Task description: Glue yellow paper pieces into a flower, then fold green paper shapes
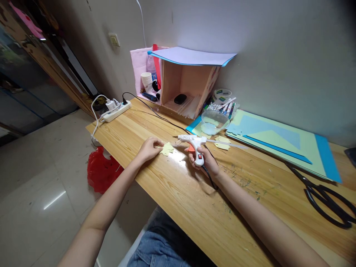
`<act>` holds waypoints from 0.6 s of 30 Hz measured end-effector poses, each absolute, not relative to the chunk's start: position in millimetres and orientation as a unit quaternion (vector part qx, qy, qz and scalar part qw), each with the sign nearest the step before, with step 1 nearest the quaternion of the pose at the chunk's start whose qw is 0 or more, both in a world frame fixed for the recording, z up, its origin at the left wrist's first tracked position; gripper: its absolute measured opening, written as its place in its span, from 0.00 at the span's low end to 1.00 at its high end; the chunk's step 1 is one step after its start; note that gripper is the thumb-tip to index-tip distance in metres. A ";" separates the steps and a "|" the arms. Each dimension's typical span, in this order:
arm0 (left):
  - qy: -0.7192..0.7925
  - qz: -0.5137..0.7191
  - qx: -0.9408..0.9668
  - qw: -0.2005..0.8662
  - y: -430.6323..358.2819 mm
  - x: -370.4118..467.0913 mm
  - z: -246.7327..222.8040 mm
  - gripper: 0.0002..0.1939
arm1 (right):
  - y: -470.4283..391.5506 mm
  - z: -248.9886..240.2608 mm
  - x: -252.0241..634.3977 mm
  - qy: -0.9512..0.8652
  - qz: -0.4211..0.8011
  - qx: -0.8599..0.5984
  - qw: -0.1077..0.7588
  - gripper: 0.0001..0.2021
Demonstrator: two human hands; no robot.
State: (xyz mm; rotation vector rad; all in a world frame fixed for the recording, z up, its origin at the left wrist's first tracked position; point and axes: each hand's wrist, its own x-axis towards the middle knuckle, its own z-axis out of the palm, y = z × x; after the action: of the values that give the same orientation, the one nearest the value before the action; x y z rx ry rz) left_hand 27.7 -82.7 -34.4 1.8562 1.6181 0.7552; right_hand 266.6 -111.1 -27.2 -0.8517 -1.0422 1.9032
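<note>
My right hand (pixel 204 161) is wrapped round a white hot glue gun (pixel 194 142) with an orange trigger. Its nozzle points left, and a clear glue stick sticks out at the back. Close to the nozzle, my left hand (pixel 150 149) pinches a pale yellow paper piece with pointed edges (pixel 167 149), low over the wooden table (pixel 172 185). Several more yellow paper pieces (pixel 222 142) lie just behind the glue gun. The gun's black cord hangs from the base of its handle.
A white power strip (pixel 116 111) sits at the left table edge. Behind stand a cardboard box (pixel 180 81), a clear plastic bowl (pixel 214 121) and markers (pixel 228 107). Coloured paper sheets (pixel 278 141) and large black scissors (pixel 322 194) lie right. A red plastic bag (pixel 101 170) is at lower left.
</note>
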 end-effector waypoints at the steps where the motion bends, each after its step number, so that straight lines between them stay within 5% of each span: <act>1: 0.597 0.288 0.693 0.284 -83.2 26.2 -34.4 0.09 | -110.2 -25.7 265.3 -0.425 0.738 -0.339 0.401 0.19; 8: 0.618 0.261 0.721 0.174 -85.1 20.7 -30.0 0.20 | -79.9 -8.2 249.6 -0.572 0.634 -0.394 0.340 0.11; 18: 0.614 0.159 0.730 0.254 -70.8 16.4 -25.0 0.25 | -28.4 -22.4 217.0 -0.763 0.396 -0.365 0.356 0.07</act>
State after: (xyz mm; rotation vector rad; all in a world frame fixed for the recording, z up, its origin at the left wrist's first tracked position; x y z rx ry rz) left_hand 16.4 -70.8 -25.0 1.9842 1.6693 0.4319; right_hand 217.0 -28.4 -22.4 -0.9424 -1.9713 1.0235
